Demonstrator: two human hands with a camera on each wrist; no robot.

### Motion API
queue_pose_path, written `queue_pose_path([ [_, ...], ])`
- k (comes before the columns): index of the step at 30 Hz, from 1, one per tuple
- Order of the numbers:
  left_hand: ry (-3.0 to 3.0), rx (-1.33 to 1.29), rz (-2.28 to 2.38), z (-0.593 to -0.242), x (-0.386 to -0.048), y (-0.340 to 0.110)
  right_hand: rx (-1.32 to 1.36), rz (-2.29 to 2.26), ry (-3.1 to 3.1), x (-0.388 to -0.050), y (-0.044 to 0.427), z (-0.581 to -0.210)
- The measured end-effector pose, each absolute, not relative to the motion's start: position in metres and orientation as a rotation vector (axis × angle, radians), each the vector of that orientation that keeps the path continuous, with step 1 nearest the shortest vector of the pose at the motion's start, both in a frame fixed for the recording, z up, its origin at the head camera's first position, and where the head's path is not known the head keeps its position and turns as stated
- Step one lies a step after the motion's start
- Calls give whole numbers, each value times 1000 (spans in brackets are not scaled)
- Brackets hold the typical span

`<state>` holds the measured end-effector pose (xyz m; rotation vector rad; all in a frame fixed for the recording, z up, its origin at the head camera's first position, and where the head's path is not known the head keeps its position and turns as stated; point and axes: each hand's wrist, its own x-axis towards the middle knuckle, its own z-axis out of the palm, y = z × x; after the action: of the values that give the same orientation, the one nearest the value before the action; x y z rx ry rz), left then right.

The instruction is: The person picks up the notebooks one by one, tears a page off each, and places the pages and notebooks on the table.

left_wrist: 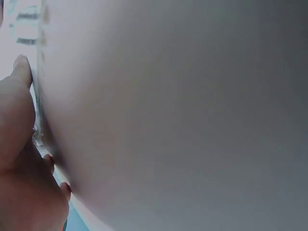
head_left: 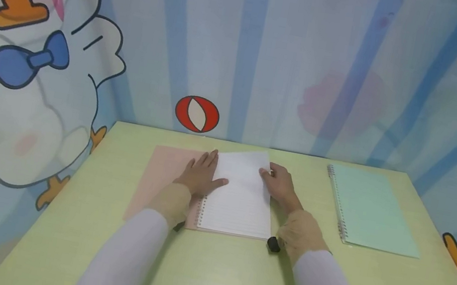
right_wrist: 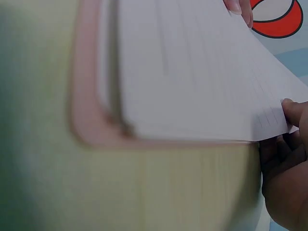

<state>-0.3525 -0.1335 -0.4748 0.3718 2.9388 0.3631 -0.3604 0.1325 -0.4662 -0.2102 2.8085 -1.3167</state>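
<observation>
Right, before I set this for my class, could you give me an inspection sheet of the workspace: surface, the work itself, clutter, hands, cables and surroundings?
Surface: pale yellow-green tabletop.
Job's things: pink spiral notebook, lying open; its lined page is raised at the upper right.
Clutter: nothing seen beyond a mint-green spiral notebook, closed, lying apart on the right.
Left hand: rests over the pink notebook's binding.
Right hand: pinches the lined page near its upper right corner.
Cables: nothing seen.
Surroundings: blue-striped backdrop behind the table; large cartoon duck printed on the left.
</observation>
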Motion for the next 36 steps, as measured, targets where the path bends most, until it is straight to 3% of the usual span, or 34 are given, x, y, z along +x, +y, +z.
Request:
queue_pose_path([
  [11,2926,366,368,-461,-336,-133,-267,-1352,2747,-353,134,-464],
  [21,2935,345,380,-474,-339,-141,-244,-1418,2714,-346,132,-466],
  [32,3023,431,291,-455,-330,-140,-147,-1541,2752,-334,121,-454],
  [36,2938,437,313,-440,-310,-139,-228,-1551,2911,-325,119,-450],
])
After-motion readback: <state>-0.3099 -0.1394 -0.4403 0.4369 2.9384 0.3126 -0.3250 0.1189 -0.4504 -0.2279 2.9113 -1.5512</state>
